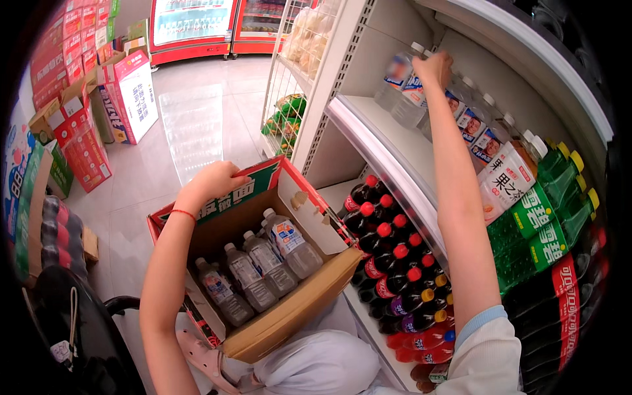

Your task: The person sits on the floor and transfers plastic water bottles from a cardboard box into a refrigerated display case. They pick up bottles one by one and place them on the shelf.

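Note:
My left hand [217, 182] grips the upper rim of an open cardboard box [291, 326], its fingers over the red and green printed side. Several clear plastic bottles [269, 264] with blue and white labels stand tilted inside the box, which rests by my bent leg. Up on the shelf [365, 108], my right hand [435, 69] closes around the top of a clear bottle [411, 106]; the hand hides its cap. More bottles of this kind [469, 123] stand in a row beside it.
Right of that row are a milky-tea-coloured bottle [508, 173] and green soda bottles [538, 222]. Cola bottles [395, 247] fill the lower shelf. A wire rack [276, 74] adjoins the shelving. Cartons [128, 94] stand on the tiled floor, with drinks fridges [192, 29] behind. A black seat [74, 321] is at left.

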The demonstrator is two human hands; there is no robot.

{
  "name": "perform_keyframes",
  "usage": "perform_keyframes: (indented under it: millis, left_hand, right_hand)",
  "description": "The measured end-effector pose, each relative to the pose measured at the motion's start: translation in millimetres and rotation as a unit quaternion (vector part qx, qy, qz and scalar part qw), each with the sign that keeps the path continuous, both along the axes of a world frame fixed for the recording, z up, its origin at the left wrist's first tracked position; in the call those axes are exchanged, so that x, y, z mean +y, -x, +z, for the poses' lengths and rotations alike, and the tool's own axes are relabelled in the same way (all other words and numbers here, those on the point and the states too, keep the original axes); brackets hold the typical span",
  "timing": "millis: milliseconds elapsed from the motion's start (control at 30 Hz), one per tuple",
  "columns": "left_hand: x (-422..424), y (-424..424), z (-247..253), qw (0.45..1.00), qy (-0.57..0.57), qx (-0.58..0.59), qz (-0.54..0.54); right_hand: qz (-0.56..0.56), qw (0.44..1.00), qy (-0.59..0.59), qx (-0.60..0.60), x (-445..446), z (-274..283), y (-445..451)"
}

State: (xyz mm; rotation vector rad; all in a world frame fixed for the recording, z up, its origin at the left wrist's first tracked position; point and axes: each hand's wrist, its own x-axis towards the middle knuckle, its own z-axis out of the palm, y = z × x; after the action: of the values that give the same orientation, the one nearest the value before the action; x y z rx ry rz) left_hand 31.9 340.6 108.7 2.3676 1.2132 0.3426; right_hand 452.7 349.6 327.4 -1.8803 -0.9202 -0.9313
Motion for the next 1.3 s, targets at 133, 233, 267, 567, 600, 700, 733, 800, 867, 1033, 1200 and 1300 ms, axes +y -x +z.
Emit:
perform_keyframes:
  millis: [133,233,267,567,600,700,733,800,867,1033,1200,1300]
  left_hand:
    - [1.5,9.1,-1.0,1.000,-0.013,0.002,0.006]
    - [4.2,5.3,-2.5,1.000,0.000,0.004,0.004]
    - [5.9,5.6,-3.5,1.000,-0.003,0.000,-0.003]
    - [4.0,5.0,-3.9,1.000,-0.015,-0.001,-0.007]
    - [4.6,5.5,-4.6,1.000,-0.014,-0.005,-0.009]
    - [2.5,4.8,-2.7,1.000,-0.017,-0.009,-0.012]
    - [1.2,4.1,-1.6,1.000,-0.018,-0.009,-0.014]
    - [0.9,5.6,-2.5,0.999,-0.034,-0.012,-0.018]
    - [-1.4,10.9,-0.5,0.999,-0.043,-0.007,-0.010]
    - [-0.5,6.0,-3.0,0.997,-0.071,-0.001,-0.022]
    - [0.1,4.9,-3.6,0.998,-0.070,0.006,-0.009]
    - [1.5,5.3,-7.5,0.995,-0.103,-0.001,-0.013]
  right_hand:
    - [0.020,0.997,-0.024,-0.069,-5.7,-8.7,-8.6]
    - [0.095,0.989,-0.113,0.019,-7.6,-10.0,-28.2]
    - [0.122,0.985,-0.109,0.049,-8.9,-11.2,-34.9]
    - [0.244,0.940,-0.144,0.191,-16.7,-15.7,-25.2]
    - [0.246,0.935,-0.163,0.196,-16.3,-16.7,-25.4]
    - [0.239,0.924,-0.213,0.208,-17.7,-20.7,-28.8]
    - [0.232,0.923,-0.225,0.210,-19.6,-22.6,-32.2]
    - [0.223,0.918,-0.248,0.216,-24.9,-23.6,-27.1]
    - [0.223,0.910,-0.268,0.224,-32.1,-24.8,-10.1]
    - [0.280,0.886,-0.312,0.196,-39.3,-26.2,-4.8]
    - [0.255,0.794,-0.419,0.360,-51.7,-19.4,47.6]
    - [0.509,0.633,-0.457,0.364,-43.6,-3.0,65.8]
